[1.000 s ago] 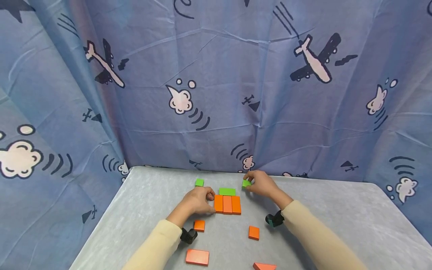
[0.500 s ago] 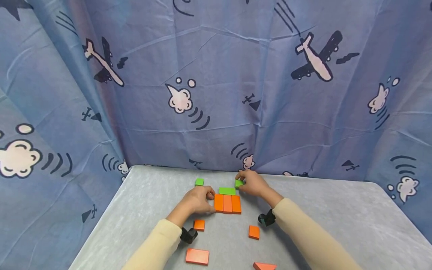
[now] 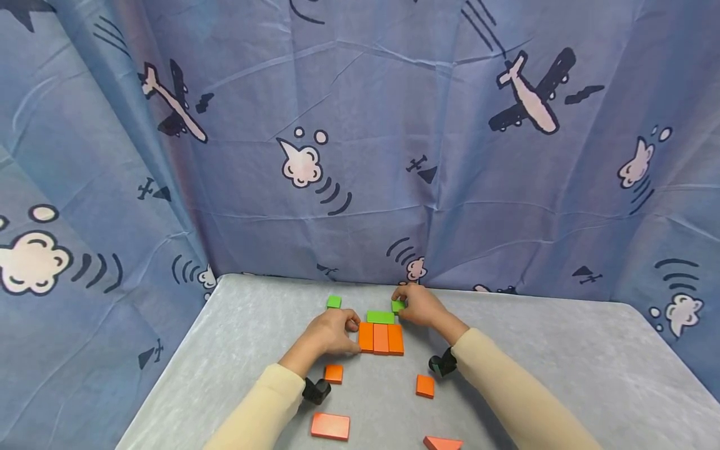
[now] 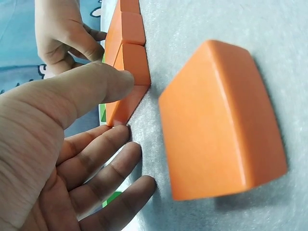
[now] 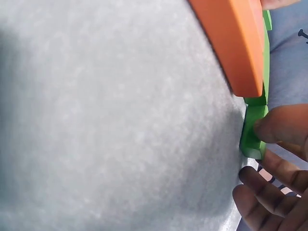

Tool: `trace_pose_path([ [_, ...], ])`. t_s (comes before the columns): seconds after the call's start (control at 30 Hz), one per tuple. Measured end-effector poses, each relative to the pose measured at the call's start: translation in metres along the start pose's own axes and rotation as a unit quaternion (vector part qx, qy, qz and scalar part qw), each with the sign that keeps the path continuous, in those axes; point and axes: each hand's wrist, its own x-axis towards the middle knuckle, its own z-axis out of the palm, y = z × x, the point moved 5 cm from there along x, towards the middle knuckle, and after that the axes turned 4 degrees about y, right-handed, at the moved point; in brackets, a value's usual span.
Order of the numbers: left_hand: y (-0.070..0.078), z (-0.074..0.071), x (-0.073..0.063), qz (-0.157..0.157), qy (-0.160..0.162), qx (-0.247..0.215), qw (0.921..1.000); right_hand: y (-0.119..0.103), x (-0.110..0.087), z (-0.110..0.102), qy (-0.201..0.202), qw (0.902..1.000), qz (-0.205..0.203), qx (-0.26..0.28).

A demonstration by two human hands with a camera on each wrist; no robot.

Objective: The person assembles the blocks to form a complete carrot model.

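Three rectangular blocks stand side by side in the head view: an orange block (image 3: pixel 366 337) at left, a salmon block (image 3: pixel 380 339) in the middle and another orange block (image 3: pixel 396 340) at right. A green rectangular block (image 3: pixel 380 317) lies across their far end. My left hand (image 3: pixel 330 331) holds the left orange block, thumb at its near end and fingers at its far end. My right hand (image 3: pixel 423 305) pinches a small green square block (image 3: pixel 397 307) against the right end of the green rectangle; in the right wrist view the thumb lies on this green block (image 5: pixel 252 137).
Another green square block (image 3: pixel 334 302) lies behind my left hand. Nearer are two small orange blocks (image 3: pixel 334 374) (image 3: pixel 425 386), a salmon rectangle (image 3: pixel 330 426) and a salmon triangle (image 3: pixel 442 443). A patterned blue curtain (image 3: pixel 360 156) hangs behind the grey table (image 3: pixel 534 350).
My right hand has moved left with the small green block, bringing it up to the end of the green rectangle. My left hand stays by the orange block.
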Motion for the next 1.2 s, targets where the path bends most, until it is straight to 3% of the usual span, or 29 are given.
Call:
trace_pose_path([
  [0.97,0.000,0.000,0.000,-0.004,-0.004,0.002,1.0000,-0.003,-0.002,-0.003,-0.010,0.9999,-0.001,-0.005],
  [1.2,0.001,0.000,-0.001,-0.003,-0.007,-0.008,0.9999,-0.007,-0.013,-0.012,-0.008,0.9999,-0.011,0.003],
])
